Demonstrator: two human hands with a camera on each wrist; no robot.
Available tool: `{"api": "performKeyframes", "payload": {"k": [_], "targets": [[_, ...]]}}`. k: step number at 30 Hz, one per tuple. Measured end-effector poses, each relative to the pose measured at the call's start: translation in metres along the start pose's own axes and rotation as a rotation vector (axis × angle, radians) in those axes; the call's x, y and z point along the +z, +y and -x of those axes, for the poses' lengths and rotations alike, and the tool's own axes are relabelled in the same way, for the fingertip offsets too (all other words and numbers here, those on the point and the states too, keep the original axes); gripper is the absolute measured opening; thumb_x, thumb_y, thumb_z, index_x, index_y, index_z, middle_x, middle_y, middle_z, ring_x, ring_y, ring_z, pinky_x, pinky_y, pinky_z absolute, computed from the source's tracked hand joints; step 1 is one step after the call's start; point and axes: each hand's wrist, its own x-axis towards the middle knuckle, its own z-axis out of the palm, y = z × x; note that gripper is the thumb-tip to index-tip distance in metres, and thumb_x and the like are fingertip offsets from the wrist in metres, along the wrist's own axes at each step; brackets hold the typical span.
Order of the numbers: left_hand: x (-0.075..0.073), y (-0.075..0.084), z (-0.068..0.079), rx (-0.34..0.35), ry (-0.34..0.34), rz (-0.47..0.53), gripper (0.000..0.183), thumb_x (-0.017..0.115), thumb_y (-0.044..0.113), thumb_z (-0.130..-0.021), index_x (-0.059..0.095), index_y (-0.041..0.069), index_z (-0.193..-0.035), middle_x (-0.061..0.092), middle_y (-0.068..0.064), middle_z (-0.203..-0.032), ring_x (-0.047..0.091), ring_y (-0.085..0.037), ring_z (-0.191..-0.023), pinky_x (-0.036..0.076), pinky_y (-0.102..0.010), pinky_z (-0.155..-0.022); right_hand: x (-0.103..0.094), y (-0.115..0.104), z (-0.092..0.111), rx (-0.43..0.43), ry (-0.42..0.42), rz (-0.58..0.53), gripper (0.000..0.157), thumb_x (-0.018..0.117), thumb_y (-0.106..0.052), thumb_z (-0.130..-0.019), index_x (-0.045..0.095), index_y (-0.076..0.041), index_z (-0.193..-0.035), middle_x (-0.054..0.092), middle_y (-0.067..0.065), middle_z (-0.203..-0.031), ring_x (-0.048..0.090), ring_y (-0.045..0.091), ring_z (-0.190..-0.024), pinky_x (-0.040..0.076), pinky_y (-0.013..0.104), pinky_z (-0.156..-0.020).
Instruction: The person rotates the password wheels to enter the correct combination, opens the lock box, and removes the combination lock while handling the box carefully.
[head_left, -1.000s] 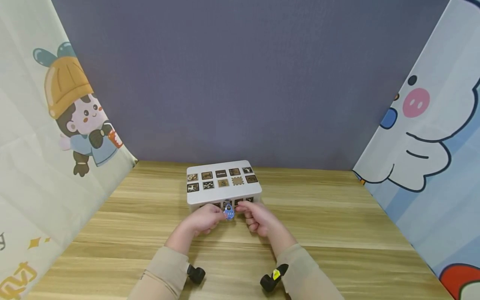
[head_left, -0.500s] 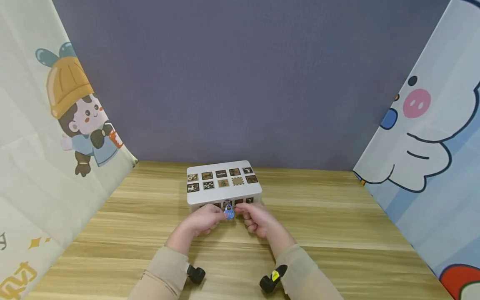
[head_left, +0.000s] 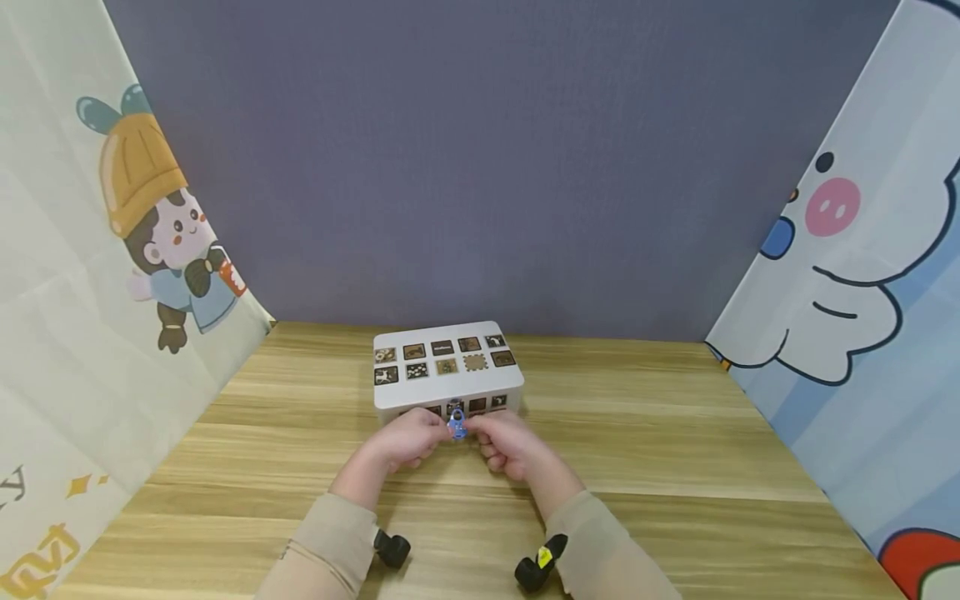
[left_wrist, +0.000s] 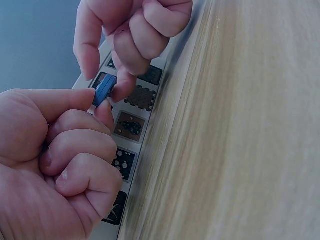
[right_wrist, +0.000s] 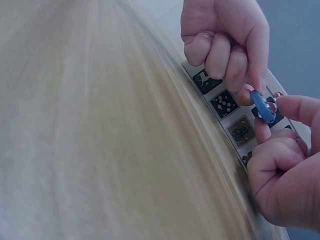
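Observation:
A small blue combination padlock [head_left: 458, 426] with a metal shackle hangs at the front clasp of a white tin box [head_left: 447, 386] printed with dark square pictures. My left hand [head_left: 411, 437] pinches the padlock's left side between thumb and index finger, its other fingers curled. From the right, my right hand [head_left: 510, 443] has its thumb and index finger at the lock's number dials, other fingers curled. The right wrist view shows the padlock [right_wrist: 263, 107] between both hands' fingertips. Exactly where the right thumb touches is hard to tell.
The box rests on a wood-grain table [head_left: 637, 450], near the grey back panel [head_left: 480, 167]. Cartoon-printed cloths flank the table at left [head_left: 60, 275] and right [head_left: 885, 333]. Both sleeved forearms carry black wrist cameras.
My right hand has shifted slightly left, bringing its fingertips onto the padlock's front. The left hand keeps its pinch on the lock, and the box has not moved.

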Motion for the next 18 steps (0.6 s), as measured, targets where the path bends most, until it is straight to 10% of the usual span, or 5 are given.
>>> {"api": "performKeyframes", "payload": {"k": [18], "targets": [[0.0001,-0.0005,-0.0013,-0.007,0.005,0.001,0.023,0.061,0.017,-0.098,0.056,0.003,-0.08,0.034,0.007,-0.052,0.026,-0.007,-0.042,0.026,-0.021,-0.04,0.0078,0.0058,-0.0021,-0.027,-0.022,0.033,0.026,0.066,-0.02,-0.094,0.052,-0.008,-0.075,0.033,-0.007,-0.054,0.027,0.005,-0.043,0.024,0.018,-0.04]]}}
